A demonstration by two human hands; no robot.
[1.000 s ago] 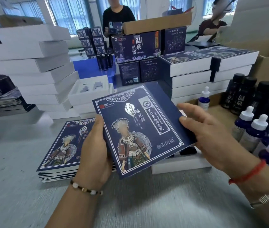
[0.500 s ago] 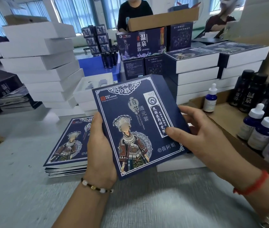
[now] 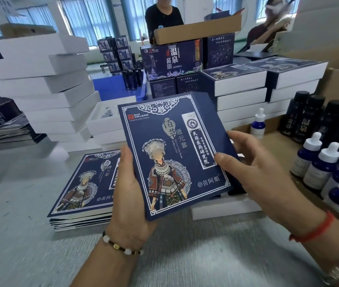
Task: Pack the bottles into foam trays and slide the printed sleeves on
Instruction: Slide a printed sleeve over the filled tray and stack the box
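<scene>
The sleeve [image 3: 172, 154] sits in the centre of the frame, held above the surface [image 3: 195, 255] and tilted with its printed face toward the camera. Against the picture half a second ago it stands a little more upright, and its far right corner now rises in front of the stacked boxes [image 3: 241, 94].

The left hand [image 3: 128, 195] grips the sleeve's lower left edge, thumb lying up along the front border and fingers hidden behind. The right hand [image 3: 255, 172] holds the right edge, thumb tip pressed on the front near the white label strip and fingers curled round the back; earlier that thumb sat lower on the face.

Just under the sleeve's lower right corner a white foam tray [image 3: 224, 208] lies on the surface, mostly hidden; what it holds cannot be told. To the lower left of the sleeve a pile of flat sleeves [image 3: 81, 187] lies beside the left hand, its near edge just short of the bare grey surface that fills the bottom of the frame.

At the right edge, dropper bottles [image 3: 317, 164] with white caps stand packed together, with black-capped bottles [image 3: 311, 117] behind them and one lone dropper bottle [image 3: 258, 126] nearer the stacks. A tall stack of white boxes [image 3: 46, 85] fills the upper left, and an open tray [image 3: 106, 117] rests between it and the sleeve. A person [image 3: 163, 16] stands at the top centre.
</scene>
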